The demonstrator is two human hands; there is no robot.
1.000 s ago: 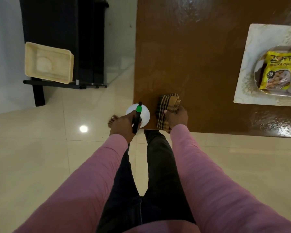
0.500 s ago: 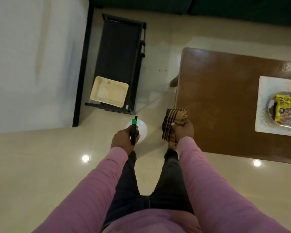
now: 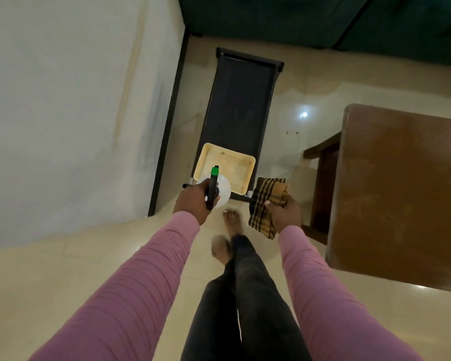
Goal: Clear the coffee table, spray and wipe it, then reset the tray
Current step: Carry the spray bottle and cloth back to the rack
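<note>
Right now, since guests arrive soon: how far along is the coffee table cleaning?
Done: the coffee table looks wiped, streaky where visible. In hand: left hand grips the spray bottle, right hand holds the checked cloth. Left: the cream tray sits on the black stand, not reset.

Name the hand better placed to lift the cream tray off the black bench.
Right, probably. The right hand grips only a soft checked cloth beside the near right corner of the tray, and could pinch its rim too. The left hand is full with the rigid spray bottle.
</note>
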